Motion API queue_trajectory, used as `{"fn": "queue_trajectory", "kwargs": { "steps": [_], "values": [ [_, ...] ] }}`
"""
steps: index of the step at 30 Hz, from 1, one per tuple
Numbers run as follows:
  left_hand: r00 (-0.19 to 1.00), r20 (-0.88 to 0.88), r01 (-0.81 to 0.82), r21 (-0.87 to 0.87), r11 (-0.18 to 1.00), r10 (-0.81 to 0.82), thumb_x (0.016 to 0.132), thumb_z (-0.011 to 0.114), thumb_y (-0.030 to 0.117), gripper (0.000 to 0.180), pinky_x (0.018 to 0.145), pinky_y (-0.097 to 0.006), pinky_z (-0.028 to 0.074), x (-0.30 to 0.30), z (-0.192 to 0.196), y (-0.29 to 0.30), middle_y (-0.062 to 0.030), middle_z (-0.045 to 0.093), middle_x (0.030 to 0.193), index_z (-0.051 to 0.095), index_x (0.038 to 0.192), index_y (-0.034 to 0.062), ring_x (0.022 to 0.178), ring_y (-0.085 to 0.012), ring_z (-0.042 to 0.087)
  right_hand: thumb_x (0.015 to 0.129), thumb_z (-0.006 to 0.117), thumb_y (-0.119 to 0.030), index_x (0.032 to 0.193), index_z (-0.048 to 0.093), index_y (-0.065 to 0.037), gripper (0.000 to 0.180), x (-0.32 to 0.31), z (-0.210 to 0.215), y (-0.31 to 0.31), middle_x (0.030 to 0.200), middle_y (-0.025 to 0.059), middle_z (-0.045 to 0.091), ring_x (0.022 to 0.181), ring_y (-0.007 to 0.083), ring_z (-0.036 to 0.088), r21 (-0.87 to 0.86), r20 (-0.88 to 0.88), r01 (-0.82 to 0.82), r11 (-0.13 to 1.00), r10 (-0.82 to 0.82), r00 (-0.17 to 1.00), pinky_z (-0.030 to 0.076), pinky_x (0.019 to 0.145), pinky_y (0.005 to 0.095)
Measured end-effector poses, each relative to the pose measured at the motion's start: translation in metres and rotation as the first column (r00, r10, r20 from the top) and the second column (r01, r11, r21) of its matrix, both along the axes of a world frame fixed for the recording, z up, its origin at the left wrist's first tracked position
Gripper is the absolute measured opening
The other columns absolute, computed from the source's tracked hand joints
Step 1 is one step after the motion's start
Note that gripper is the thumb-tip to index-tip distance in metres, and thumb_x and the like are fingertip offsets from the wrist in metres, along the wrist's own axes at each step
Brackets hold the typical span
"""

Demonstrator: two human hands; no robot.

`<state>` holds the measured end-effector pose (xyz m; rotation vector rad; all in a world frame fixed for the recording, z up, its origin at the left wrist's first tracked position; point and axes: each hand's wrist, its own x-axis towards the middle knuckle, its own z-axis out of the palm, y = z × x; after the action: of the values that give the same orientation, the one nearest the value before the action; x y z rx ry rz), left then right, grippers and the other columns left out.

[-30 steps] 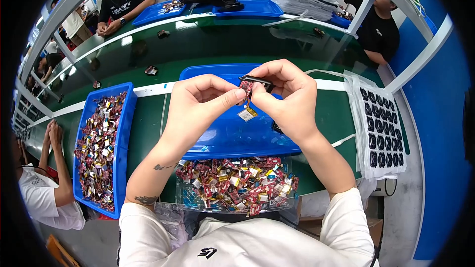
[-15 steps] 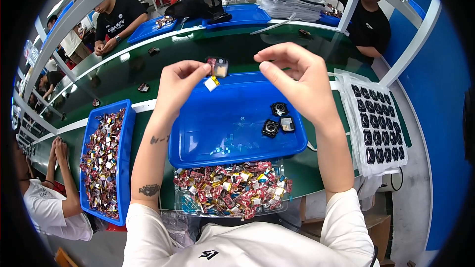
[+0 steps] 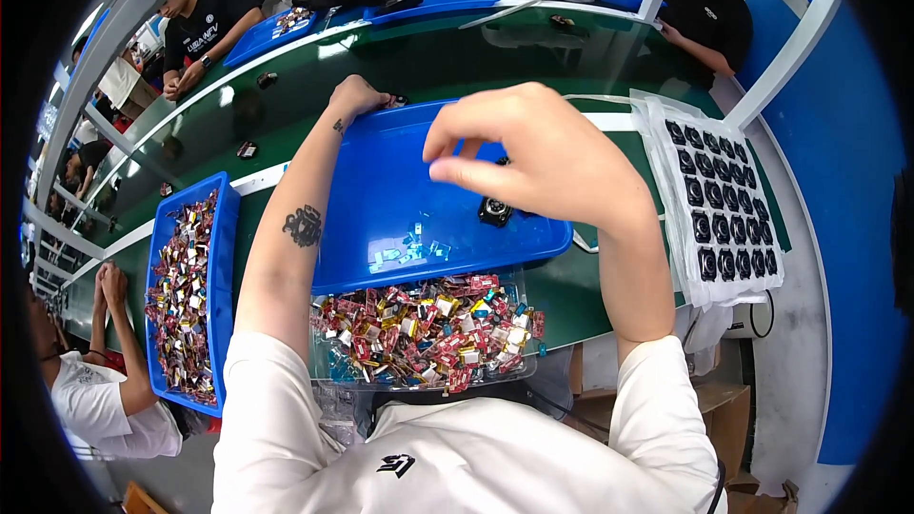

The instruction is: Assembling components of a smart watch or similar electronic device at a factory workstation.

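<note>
My left hand (image 3: 358,96) reaches over the far left edge of the blue tray (image 3: 371,200), its fingertips closed on a small black watch-like case (image 3: 396,101) at the green belt. Over the tray's right half hangs my right hand (image 3: 543,148), fingers loosely curved and apart from the thumb, nothing visible between them. Beneath it, a black watch-like unit (image 3: 495,210) lies in the tray; the hand hides whatever is around it. Small blue film pieces (image 3: 414,249) are scattered on the tray floor. In front lies a clear tray heaped with red circuit boards and small batteries (image 3: 428,328).
A long blue bin (image 3: 225,295) of similar parts stands on the left. White sheets carrying rows of black units (image 3: 719,195) lie on the right. Several units rest on the green belt (image 3: 314,86). People sit across the belt and on the left; metal posts (image 3: 795,52) frame the bench.
My left hand has moved away and up with the case, to the belt beyond the tray. My right hand has come left and down over the tray, covering most units there.
</note>
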<state>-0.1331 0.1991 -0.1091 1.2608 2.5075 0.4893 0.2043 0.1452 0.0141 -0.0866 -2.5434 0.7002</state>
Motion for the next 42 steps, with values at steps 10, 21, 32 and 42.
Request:
{"fn": "queue_trajectory", "kwargs": {
  "steps": [10,21,32,42],
  "values": [
    [0.976,0.127,0.097,0.473,0.875,-0.177,0.085,0.062,0.045,0.046,0.055,-0.024,0.043,0.072,0.05,-0.084,-0.004,0.059,0.057,0.066,0.068,0.0019,0.054,-0.0101,0.054,0.071,0.072,-0.017,0.081,0.069,-0.005,0.016,-0.027,-0.042,-0.048,0.073,0.0115,0.066,0.073,0.0306,0.064,0.114,0.536,-0.279,0.954,0.177,0.826,0.05,0.064,0.0394],
    [0.871,-0.004,0.364,0.677,0.64,-0.492,0.086,0.066,0.027,0.033,0.045,-0.021,0.033,0.119,0.076,-0.158,-0.0007,0.052,0.052,0.064,0.07,-0.0013,0.048,-0.0056,0.045,0.07,0.073,-0.021,0.078,0.065,-0.004,0.02,-0.045,-0.065,-0.069,0.074,0.0097,0.061,0.078,0.0289,0.062,0.213,0.548,-0.398,0.892,0.228,0.805,0.05,0.064,0.0402],
    [0.662,0.059,0.519,0.684,0.513,-0.747,0.076,0.071,0.014,0.016,0.065,-0.027,0.045,0.127,0.114,-0.201,-0.0086,0.066,0.074,0.069,0.081,-0.0008,0.072,-0.0169,0.059,0.077,0.068,-0.015,0.074,0.066,-0.001,0.015,-0.028,-0.02,-0.023,0.069,0.0097,0.063,0.064,0.0196,0.062,-0.26,0.014,-0.299,0.918,0.313,0.95,0.048,0.058,0.0293],
    [0.738,0.142,0.356,0.748,0.56,-0.66,0.07,0.074,-0.002,0.016,0.067,-0.024,0.045,0.136,0.117,-0.208,-0.007,0.066,0.082,0.066,0.084,-0.0019,0.074,-0.0121,0.059,0.078,0.071,-0.018,0.08,0.068,-0.001,0.017,-0.03,-0.013,-0.023,0.072,0.0038,0.065,0.069,0.0111,0.061,-0.422,-0.199,-0.114,0.899,0.031,0.98,0.048,0.062,0.0254]
  ]
}}
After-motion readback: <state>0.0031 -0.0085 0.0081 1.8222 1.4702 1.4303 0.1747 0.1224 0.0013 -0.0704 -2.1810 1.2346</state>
